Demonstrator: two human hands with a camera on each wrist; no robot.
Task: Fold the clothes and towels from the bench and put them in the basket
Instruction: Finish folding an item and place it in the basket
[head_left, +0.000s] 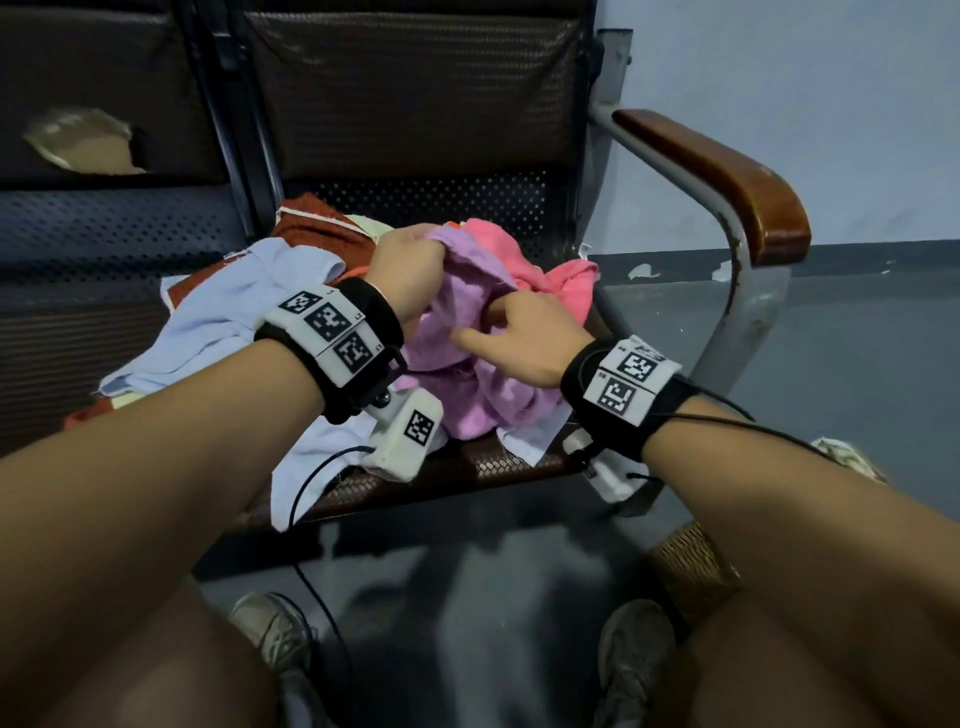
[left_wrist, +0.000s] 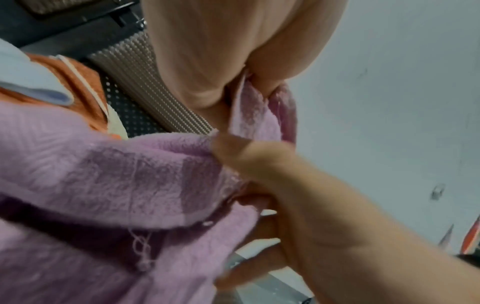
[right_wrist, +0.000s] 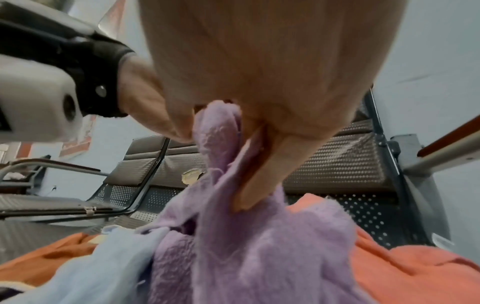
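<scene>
A purple towel (head_left: 467, 384) lies bunched on top of the clothes pile on the bench seat (head_left: 493, 467). My left hand (head_left: 431, 244) pinches its upper corner at the far side of the pile; the left wrist view shows the purple towel (left_wrist: 103, 185) caught under the left hand (left_wrist: 249, 82). My right hand (head_left: 493, 322) grips the towel's edge a little nearer to me, one finger sticking out to the left. In the right wrist view a fold of the purple towel (right_wrist: 259, 246) is held by the right hand (right_wrist: 233, 119).
A pink towel (head_left: 561, 280) lies behind the purple one, a light blue garment (head_left: 218, 312) to the left, and a rust-red cloth (head_left: 322, 228) at the back. A wooden armrest (head_left: 727, 171) bounds the seat's right side. A wicker basket (head_left: 691, 571) stands on the floor at lower right.
</scene>
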